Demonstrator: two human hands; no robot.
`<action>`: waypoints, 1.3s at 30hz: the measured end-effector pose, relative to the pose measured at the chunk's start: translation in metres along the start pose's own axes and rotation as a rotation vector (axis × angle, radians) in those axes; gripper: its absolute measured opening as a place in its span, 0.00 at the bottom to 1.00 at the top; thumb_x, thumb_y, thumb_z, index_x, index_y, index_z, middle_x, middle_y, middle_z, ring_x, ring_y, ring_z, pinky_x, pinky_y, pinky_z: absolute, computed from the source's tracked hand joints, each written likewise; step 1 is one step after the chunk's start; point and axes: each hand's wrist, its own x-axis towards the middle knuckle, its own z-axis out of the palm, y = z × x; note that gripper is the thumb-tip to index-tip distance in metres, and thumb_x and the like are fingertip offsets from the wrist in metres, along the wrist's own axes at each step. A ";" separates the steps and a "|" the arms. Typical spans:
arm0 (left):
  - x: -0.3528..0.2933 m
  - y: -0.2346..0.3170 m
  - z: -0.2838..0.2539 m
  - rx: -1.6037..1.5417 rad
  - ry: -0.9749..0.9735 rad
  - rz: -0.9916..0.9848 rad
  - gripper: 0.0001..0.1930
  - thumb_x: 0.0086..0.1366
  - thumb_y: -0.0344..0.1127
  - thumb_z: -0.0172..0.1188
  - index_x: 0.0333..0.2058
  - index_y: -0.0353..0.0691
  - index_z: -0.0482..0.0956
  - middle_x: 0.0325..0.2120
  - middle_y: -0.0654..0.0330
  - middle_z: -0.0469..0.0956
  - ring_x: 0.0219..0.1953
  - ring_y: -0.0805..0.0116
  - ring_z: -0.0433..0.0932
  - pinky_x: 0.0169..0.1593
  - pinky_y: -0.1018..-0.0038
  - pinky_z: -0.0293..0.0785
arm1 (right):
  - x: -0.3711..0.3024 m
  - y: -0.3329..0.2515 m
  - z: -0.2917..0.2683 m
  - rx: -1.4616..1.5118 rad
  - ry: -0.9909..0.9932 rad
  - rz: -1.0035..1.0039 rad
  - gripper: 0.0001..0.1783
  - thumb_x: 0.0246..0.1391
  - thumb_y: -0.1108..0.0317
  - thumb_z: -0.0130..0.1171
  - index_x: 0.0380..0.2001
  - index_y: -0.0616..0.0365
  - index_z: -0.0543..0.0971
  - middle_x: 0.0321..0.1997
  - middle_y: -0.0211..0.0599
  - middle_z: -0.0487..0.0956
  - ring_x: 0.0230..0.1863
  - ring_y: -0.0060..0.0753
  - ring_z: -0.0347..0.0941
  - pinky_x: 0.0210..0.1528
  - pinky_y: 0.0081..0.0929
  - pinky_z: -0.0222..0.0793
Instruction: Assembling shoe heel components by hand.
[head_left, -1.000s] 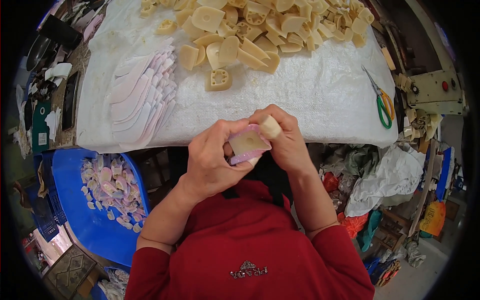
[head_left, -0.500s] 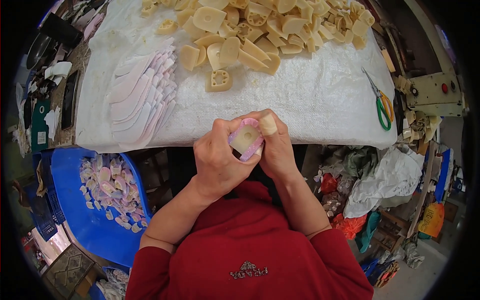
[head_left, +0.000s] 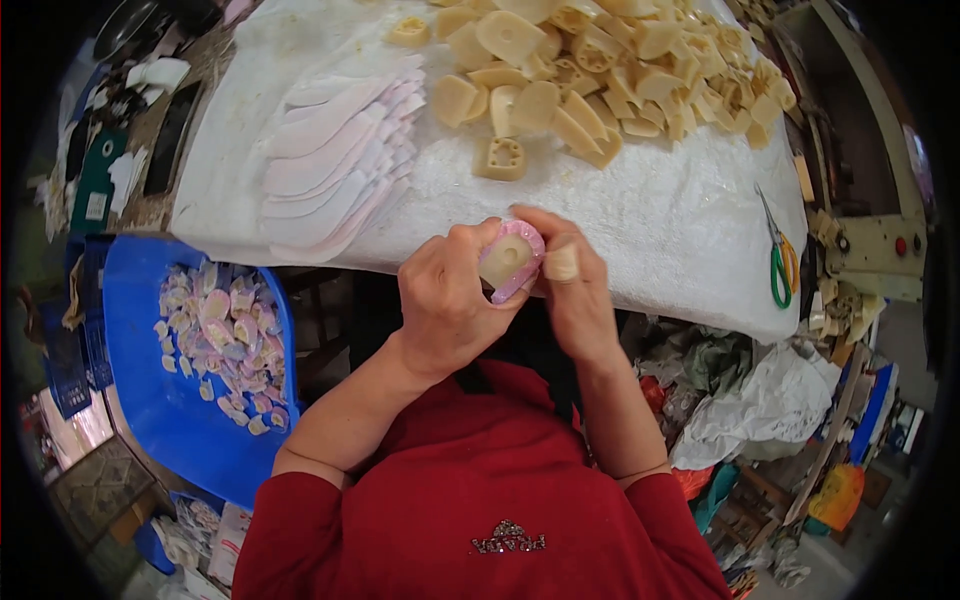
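My left hand (head_left: pixel 442 298) grips a beige heel piece (head_left: pixel 508 260) edged in glittery pink; my right hand (head_left: pixel 582 305), thumb wrapped in a beige band (head_left: pixel 562 263), curls close against its right side, contact unclear. Beyond, on the white sheet (head_left: pixel 665 235): fanned pale-pink cutouts (head_left: pixel 340 160) left, beige heel pile (head_left: pixel 575 75) ahead, scissors (head_left: pixel 780 270) right, handles green and orange. Blue tub (head_left: pixel 190 440) lower left holds many small pink-and-beige pieces (head_left: pixel 230 325).

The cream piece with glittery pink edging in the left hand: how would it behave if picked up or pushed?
The cream piece resembles the moulded-looking pieces heaped ahead, so it is probably stiff. Its glittery pink edging looks like a thin wrap, so likely bends easily. Its curved end might let it rock if pushed.
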 end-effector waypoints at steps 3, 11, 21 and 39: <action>0.000 -0.010 -0.015 -0.010 0.062 0.013 0.23 0.39 0.29 0.71 0.36 0.34 0.73 0.21 0.56 0.74 0.19 0.60 0.73 0.24 0.70 0.69 | 0.018 -0.002 -0.007 -0.035 -0.007 -0.134 0.26 0.65 0.51 0.39 0.52 0.62 0.70 0.38 0.30 0.72 0.31 0.20 0.68 0.35 0.20 0.66; -0.037 -0.065 -0.118 0.282 0.189 -0.315 0.24 0.44 0.26 0.67 0.43 0.39 0.74 0.36 0.58 0.73 0.33 0.63 0.70 0.35 0.72 0.68 | 0.066 -0.035 0.023 -0.363 -0.091 -0.342 0.14 0.53 0.71 0.55 0.45 0.58 0.75 0.36 0.36 0.73 0.39 0.31 0.68 0.44 0.24 0.63; -0.049 -0.111 -0.199 0.638 0.301 -0.524 0.21 0.48 0.25 0.62 0.44 0.39 0.76 0.40 0.55 0.72 0.45 0.60 0.70 0.51 0.70 0.65 | 0.108 -0.035 0.070 -0.807 -0.145 -0.658 0.15 0.47 0.74 0.57 0.42 0.52 0.79 0.44 0.40 0.69 0.48 0.43 0.60 0.51 0.34 0.58; 0.026 -0.054 -0.094 0.307 -0.031 -0.029 0.16 0.50 0.27 0.61 0.40 0.33 0.76 0.38 0.49 0.76 0.38 0.52 0.75 0.46 0.64 0.70 | 0.123 -0.029 0.051 -0.388 -0.136 -0.443 0.07 0.45 0.75 0.54 0.31 0.56 0.77 0.48 0.36 0.69 0.52 0.41 0.60 0.53 0.33 0.56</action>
